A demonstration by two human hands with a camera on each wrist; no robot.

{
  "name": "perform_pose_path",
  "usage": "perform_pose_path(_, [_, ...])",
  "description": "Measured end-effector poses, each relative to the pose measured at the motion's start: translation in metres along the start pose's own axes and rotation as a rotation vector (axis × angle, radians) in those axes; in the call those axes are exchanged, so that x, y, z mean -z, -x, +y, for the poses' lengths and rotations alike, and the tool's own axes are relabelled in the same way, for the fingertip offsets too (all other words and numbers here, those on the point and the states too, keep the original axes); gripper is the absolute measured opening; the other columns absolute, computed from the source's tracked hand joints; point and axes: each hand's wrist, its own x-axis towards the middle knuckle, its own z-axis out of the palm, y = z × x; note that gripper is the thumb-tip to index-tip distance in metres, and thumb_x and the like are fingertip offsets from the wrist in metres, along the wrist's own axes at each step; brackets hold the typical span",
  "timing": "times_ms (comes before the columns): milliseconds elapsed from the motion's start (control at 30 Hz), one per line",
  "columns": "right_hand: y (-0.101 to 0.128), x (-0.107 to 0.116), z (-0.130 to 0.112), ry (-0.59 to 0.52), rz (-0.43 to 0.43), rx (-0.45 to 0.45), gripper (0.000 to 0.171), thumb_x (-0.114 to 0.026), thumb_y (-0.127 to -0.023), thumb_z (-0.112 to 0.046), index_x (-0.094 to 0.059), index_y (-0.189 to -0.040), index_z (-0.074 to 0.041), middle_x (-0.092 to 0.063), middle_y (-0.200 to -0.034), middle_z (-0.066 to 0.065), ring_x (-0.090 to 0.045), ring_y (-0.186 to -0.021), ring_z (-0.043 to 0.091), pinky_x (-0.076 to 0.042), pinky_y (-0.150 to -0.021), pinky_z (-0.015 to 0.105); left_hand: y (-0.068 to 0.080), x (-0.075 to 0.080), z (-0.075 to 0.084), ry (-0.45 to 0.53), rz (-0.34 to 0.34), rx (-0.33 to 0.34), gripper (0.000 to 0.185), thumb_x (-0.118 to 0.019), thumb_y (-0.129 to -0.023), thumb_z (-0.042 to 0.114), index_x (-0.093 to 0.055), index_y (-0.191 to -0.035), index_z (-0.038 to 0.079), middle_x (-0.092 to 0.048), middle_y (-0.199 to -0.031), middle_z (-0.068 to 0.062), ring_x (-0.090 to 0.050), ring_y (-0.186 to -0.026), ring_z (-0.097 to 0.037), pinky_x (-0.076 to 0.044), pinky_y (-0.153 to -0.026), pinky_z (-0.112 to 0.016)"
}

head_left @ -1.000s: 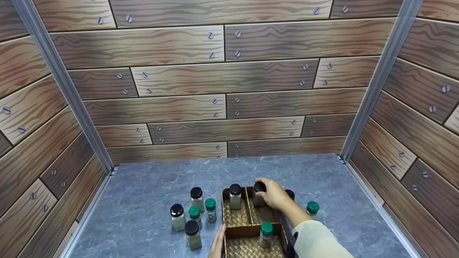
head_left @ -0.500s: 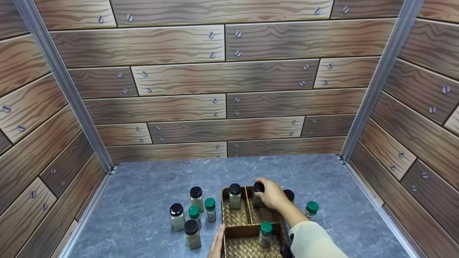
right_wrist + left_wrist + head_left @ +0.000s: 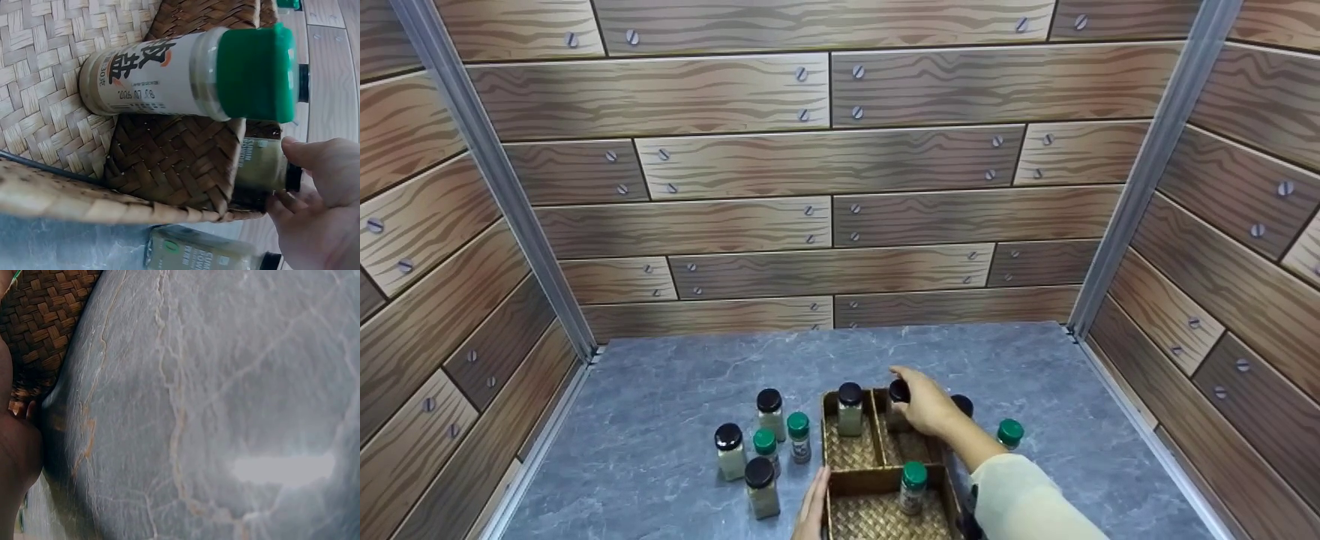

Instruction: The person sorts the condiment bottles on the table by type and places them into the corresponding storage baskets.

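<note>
On the grey stone-look counter (image 3: 675,375), five spice jars stand loose to the left of the woven tray (image 3: 877,510): a black-capped jar (image 3: 730,452) farthest left, another black-capped one (image 3: 761,487) nearest the viewer, two green-capped jars (image 3: 766,450) (image 3: 799,437) close together, and a black-capped jar (image 3: 769,415) behind them. All stand apart from the left wall rail, with open counter behind them up to the back wall.

The left hand (image 3: 812,514) rests against the tray's outer left edge near the front, fingers straight and holding nothing; the left wrist view shows only its palm (image 3: 17,455) beside the weave and bare counter.

The tray has two rear compartments and one front compartment. A black-capped jar (image 3: 850,409) stands upright in the rear left compartment. The right hand (image 3: 928,405) grasps a black-capped jar (image 3: 897,405) at its top, in the rear right compartment near the divider; the right wrist view shows the fingers (image 3: 323,163) curled about its cap end. A green-capped jar (image 3: 913,487) stands in the front compartment, close to its rear wall.

Right of the tray, a black-capped jar (image 3: 962,406) stands just beside the rim, largely hidden by the wrist, and a green-capped jar (image 3: 1009,435) stands farther right, well clear of the right wall.
</note>
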Motion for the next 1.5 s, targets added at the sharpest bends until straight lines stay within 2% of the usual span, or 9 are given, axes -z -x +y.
perform_pose_path(100, [0.003,0.006,-0.003,-0.017,0.008,0.031,0.066,-0.074,-0.09,-0.008,-0.047,-0.149,-0.014,-0.052,-0.149,0.017,-0.049,-0.138,0.039,-0.041,-0.114,0.055,-0.003,0.002,0.004,-0.002,-0.018,0.04,0.095,-0.069,-0.09,0.047,-0.022,-0.158,0.001,-0.03,-0.159,-0.031,-0.038,-0.147,-0.031,-0.044,-0.107,-0.059])
perform_pose_path(233, [0.01,0.015,-0.007,-0.04,0.002,0.024,0.068,-0.073,-0.091,-0.008,-0.045,-0.151,-0.022,-0.049,-0.152,0.013,-0.05,-0.138,0.037,-0.045,-0.11,0.054,-0.003,-0.001,0.003,-0.06,0.029,0.023,0.095,-0.076,-0.082,0.03,-0.025,-0.157,0.002,-0.034,-0.157,-0.03,-0.041,-0.145,-0.028,-0.047,-0.107,-0.052])
perform_pose_path(367, [0.021,0.023,-0.008,-0.058,0.006,0.034,0.068,-0.072,-0.092,-0.009,-0.044,-0.151,-0.028,-0.046,-0.155,0.009,-0.05,-0.138,0.035,-0.049,-0.107,0.053,-0.003,-0.003,0.001,-0.105,0.064,-0.008,0.098,-0.079,-0.078,0.029,-0.027,-0.157,0.005,-0.037,-0.156,-0.03,-0.044,-0.143,-0.03,-0.049,-0.106,-0.047])
perform_pose_path(500, [0.031,0.032,-0.009,-0.082,0.017,0.058,0.068,-0.073,-0.092,-0.012,-0.044,-0.151,-0.03,-0.046,-0.155,0.008,-0.048,-0.14,0.033,-0.049,-0.107,0.053,-0.003,-0.003,0.005,-0.08,0.055,0.031,0.098,-0.08,-0.081,0.032,-0.025,-0.159,0.009,-0.034,-0.157,-0.03,-0.043,-0.14,-0.045,-0.047,-0.105,-0.055])
perform_pose_path(667, [0.042,0.045,-0.006,-0.1,0.041,0.069,0.069,-0.076,-0.09,-0.014,-0.045,-0.15,-0.03,-0.047,-0.154,0.007,-0.048,-0.14,0.032,-0.046,-0.11,0.054,-0.003,-0.001,0.011,-0.005,0.016,0.067,0.098,-0.079,-0.084,0.029,-0.021,-0.159,0.004,-0.028,-0.159,-0.033,-0.034,-0.14,-0.057,-0.042,-0.105,-0.067])
perform_pose_path(867, [0.056,0.059,0.004,-0.101,0.093,0.104,0.071,-0.078,-0.086,-0.011,-0.048,-0.149,-0.026,-0.052,-0.15,0.007,-0.051,-0.137,0.033,-0.045,-0.112,0.054,-0.003,-0.004,0.012,0.008,0.029,0.111,0.099,-0.08,-0.083,0.031,-0.023,-0.158,0.003,-0.028,-0.16,-0.031,-0.035,-0.142,-0.054,-0.043,-0.105,-0.064])
perform_pose_path(1133, [0.077,0.075,0.023,-0.032,0.185,0.174,0.07,-0.082,-0.081,-0.009,-0.054,-0.144,-0.02,-0.057,-0.144,0.009,-0.056,-0.132,0.034,-0.044,-0.111,0.054,-0.001,-0.007,0.01,-0.059,0.081,0.077,0.1,-0.083,-0.079,0.034,-0.026,-0.158,0.007,-0.034,-0.158,-0.029,-0.042,-0.138,-0.051,-0.048,-0.103,-0.057])
perform_pose_path(1333, [0.091,0.086,0.041,-0.023,0.183,0.161,0.067,-0.082,-0.082,-0.01,-0.055,-0.143,-0.018,-0.057,-0.143,0.009,-0.057,-0.13,0.035,-0.048,-0.107,0.055,0.001,-0.005,0.011,-0.088,0.074,0.09,0.1,-0.083,-0.08,0.035,-0.027,-0.158,0.005,-0.035,-0.159,-0.026,-0.043,-0.14,-0.046,-0.048,-0.107,-0.05])
perform_pose_path(1500, [0.1,0.092,0.055,-0.038,0.148,0.106,0.068,-0.081,-0.084,-0.015,-0.052,-0.145,-0.02,-0.054,-0.146,0.009,-0.056,-0.129,0.037,-0.05,-0.104,0.056,0.002,-0.006,0.008,-0.104,0.097,0.045,0.099,-0.082,-0.08,0.035,-0.028,-0.158,0.008,-0.036,-0.158,-0.027,-0.045,-0.14,-0.041,-0.05,-0.105,-0.047])
